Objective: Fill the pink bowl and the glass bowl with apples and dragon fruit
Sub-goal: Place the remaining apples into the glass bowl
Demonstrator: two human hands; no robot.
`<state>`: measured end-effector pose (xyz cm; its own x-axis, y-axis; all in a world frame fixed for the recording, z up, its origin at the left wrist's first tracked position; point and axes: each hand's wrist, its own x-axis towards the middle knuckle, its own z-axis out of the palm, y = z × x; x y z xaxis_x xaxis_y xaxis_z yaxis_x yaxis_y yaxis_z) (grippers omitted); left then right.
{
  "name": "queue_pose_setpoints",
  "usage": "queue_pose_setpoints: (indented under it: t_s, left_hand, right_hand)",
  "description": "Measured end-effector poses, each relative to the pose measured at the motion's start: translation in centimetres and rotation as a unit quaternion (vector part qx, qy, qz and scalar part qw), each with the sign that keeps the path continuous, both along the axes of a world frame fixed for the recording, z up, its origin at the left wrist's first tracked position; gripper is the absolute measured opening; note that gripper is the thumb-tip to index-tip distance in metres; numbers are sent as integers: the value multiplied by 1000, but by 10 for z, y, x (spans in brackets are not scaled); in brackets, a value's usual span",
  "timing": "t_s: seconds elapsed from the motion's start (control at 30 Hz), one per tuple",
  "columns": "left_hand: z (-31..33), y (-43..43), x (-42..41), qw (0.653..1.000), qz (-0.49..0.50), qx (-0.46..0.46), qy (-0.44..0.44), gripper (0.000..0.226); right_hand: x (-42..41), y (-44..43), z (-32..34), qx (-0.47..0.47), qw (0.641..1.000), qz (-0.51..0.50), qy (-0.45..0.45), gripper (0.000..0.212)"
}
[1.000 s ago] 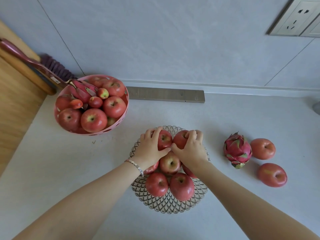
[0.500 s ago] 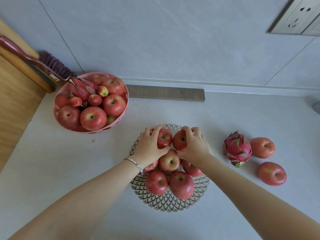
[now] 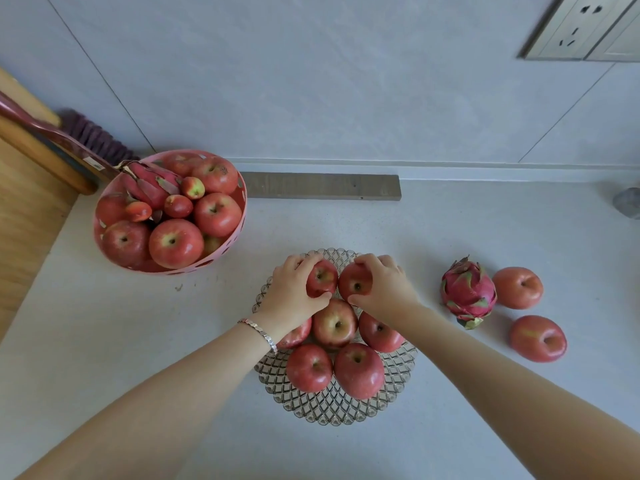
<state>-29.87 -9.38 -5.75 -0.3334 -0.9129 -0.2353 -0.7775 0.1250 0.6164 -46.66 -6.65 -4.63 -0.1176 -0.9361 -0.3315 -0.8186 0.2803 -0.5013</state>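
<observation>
At the far left edge of the frame a wooden board [image 3: 24, 209] is seen, with a dark red handled brush [image 3: 65, 142] lying across it. In the upper left, the round pink plastic bowl [image 3: 239, 216] is piled with red apples, several small fruits and 1 pink dragon fruit [image 3: 147, 181]. Behind it, against the wall, a flat grey strip [image 3: 322, 186] is laid on the pale countertop [image 3: 104, 341]. At the centre, the faceted clear glass bowl [image 3: 332, 407] is loaded with 7 visible red apples. The left hand [image 3: 294, 296], with a silver bracelet [image 3: 261, 332] worn at the wrist, is curled around the left rear apple [image 3: 322, 277], thumb below and fingers over the top. The right hand [image 3: 384, 289] is closed in the same way on the right rear apple [image 3: 355, 284]. To the right of centre, a second pink dragon fruit [image 3: 467, 292] is left on the countertop, with 2 loose red apples [image 3: 517, 287] just beside it. A wall socket [image 3: 581, 26] is mounted in the upper right.
</observation>
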Motion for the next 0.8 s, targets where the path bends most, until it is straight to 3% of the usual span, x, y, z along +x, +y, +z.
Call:
queue_pose_setpoints:
  t_s: [0.17,0.27,0.4,0.5,0.57,0.7,0.8]
  left_hand:
    - [6,-2,2,997,-42,4,-60,65]
    - [18,2,-4,991,-52,-8,-125,68]
    - [32,27,-26,978,-134,-116,-110,64]
    - [25,39,-45,946,-251,-182,-94,59]
    - [18,42,-56,936,-278,-180,-115,64]
    - [4,46,-69,918,-299,-144,-215,80]
    - [5,47,-67,919,-308,-127,-213,87]
  right_hand:
    - [-8,16,-1,5,999,11,-38,78]
    - [-2,40,-3,-1,996,-64,-55,83]
    - [-10,72,7,-55,984,-134,-107,68]
    - [-51,84,13,-128,970,-194,-66,52]
    - [-89,87,11,-140,954,-263,-7,43]
    - [-162,97,3,27,926,-366,86,63]
    - [-186,108,-13,109,923,-362,77,70]
